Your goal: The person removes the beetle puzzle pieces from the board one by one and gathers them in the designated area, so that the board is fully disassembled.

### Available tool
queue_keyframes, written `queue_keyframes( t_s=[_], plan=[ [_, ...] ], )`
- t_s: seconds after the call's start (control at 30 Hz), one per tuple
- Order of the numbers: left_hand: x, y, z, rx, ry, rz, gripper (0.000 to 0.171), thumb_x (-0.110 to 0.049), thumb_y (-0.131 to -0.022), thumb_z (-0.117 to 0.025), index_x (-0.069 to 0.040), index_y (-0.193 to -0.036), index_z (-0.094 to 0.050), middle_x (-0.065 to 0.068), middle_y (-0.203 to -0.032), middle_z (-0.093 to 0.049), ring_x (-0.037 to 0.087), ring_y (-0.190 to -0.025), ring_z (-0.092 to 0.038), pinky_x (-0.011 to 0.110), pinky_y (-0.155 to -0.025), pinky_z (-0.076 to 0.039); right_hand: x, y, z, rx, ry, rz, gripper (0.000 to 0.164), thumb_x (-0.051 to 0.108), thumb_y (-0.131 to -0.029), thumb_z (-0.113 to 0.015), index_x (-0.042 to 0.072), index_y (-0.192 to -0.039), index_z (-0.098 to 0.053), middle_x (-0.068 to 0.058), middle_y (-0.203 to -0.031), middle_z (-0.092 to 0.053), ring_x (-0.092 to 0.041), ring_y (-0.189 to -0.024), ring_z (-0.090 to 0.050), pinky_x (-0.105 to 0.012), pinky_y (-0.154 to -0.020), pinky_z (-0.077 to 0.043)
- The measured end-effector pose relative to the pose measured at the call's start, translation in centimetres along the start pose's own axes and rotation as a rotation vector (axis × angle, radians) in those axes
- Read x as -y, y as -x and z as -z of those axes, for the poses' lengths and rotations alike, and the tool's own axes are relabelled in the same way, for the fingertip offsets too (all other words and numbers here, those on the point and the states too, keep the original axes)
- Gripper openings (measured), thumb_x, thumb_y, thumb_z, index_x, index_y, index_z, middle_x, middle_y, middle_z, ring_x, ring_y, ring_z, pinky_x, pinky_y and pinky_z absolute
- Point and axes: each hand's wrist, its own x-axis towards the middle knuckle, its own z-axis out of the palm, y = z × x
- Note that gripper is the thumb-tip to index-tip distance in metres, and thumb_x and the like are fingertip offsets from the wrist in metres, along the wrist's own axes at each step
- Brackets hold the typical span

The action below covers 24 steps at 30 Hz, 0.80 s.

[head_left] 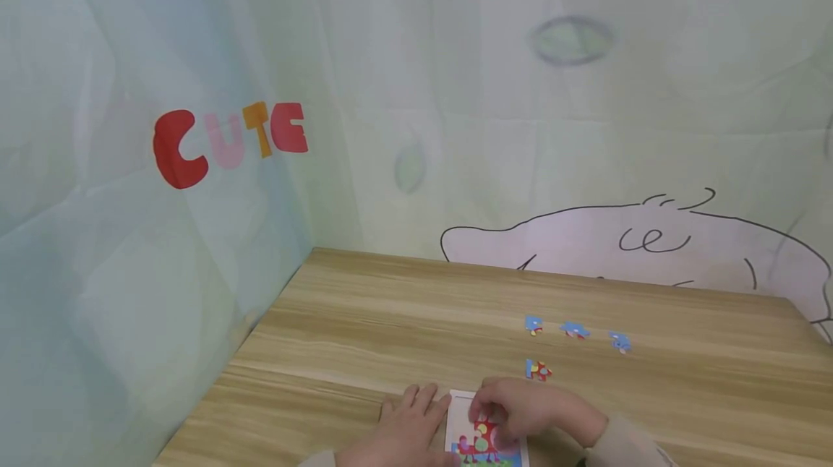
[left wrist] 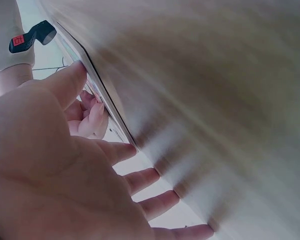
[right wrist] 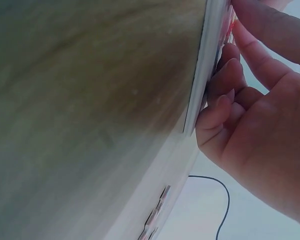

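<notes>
A small white-edged jigsaw board (head_left: 460, 403) lies at the table's near edge, its lower part filled with a red, blue and green picture. My left hand (head_left: 405, 432) rests flat on the table along the board's left side, fingers spread. In the left wrist view its thumb (left wrist: 72, 82) touches the board's edge. Over the board's right half, my right hand (head_left: 526, 406) bends its fingers and pinches a red jigsaw piece (head_left: 483, 426) between thumb and forefinger, at the picture. Most of that piece is hidden by the fingers. The other right fingers (right wrist: 217, 112) curl against the board's edge.
Beyond the board, three blue jigsaw pieces (head_left: 575, 330) lie in a row on the wooden table (head_left: 390, 322). A red and blue piece (head_left: 539, 370) lies closer, just past the right hand. Printed cloth (head_left: 364, 127) hangs along the table's left and far edges.
</notes>
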Motion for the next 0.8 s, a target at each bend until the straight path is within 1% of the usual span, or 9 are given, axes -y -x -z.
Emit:
queue_keyframes(
  t_s=[0.17, 0.47, 0.67, 0.8],
  plan=[
    [-0.05, 0.03, 0.21, 0.021, 0.02, -0.006, 0.087, -0.067, -0.082, -0.058, -0.012, -0.147, -0.04, 0.016, -0.153, -0.034, 0.043, -0.139, -0.029, 0.072, -0.098, -0.027, 0.04, 0.01, 0.02, -0.013, 0.0, 0.0, 0.035, 0.001, -0.07, -0.076, 0.025, -0.094, -0.066, 0.017, -0.088, -0.05, 0.001, -0.079, -0.046, -0.019, -0.072, -0.042],
    [-0.14, 0.08, 0.35, 0.019, 0.021, 0.003, 0.087, -0.067, -0.082, -0.059, -0.012, -0.147, -0.04, 0.016, -0.152, -0.034, 0.044, -0.138, -0.029, 0.073, -0.098, -0.026, 0.1, -0.15, 0.01, 0.003, -0.067, -0.024, 0.035, 0.001, -0.071, -0.075, 0.025, -0.093, -0.063, 0.014, -0.088, -0.048, -0.001, -0.075, -0.046, -0.02, -0.067, -0.042],
    [0.06, -0.09, 0.26, 0.023, 0.026, -0.003, 0.085, -0.064, -0.082, -0.06, -0.012, -0.147, -0.04, 0.017, -0.152, -0.034, 0.044, -0.138, -0.029, 0.073, -0.097, -0.026, -0.11, -0.21, -0.1, -0.006, -0.064, -0.011, 0.036, 0.001, -0.071, -0.076, 0.025, -0.092, -0.061, 0.016, -0.086, -0.051, -0.001, -0.077, -0.047, -0.021, -0.07, -0.042],
    [0.12, -0.11, 0.18, 0.026, 0.029, -0.009, 0.087, -0.065, -0.082, -0.06, -0.012, -0.147, -0.04, 0.017, -0.152, -0.034, 0.044, -0.138, -0.028, 0.074, -0.096, -0.026, -0.13, -0.25, -0.14, -0.009, -0.085, -0.006, 0.036, 0.0, -0.07, -0.076, 0.024, -0.091, -0.06, 0.015, -0.083, -0.052, 0.0, -0.076, -0.048, -0.021, -0.07, -0.043]
  ],
)
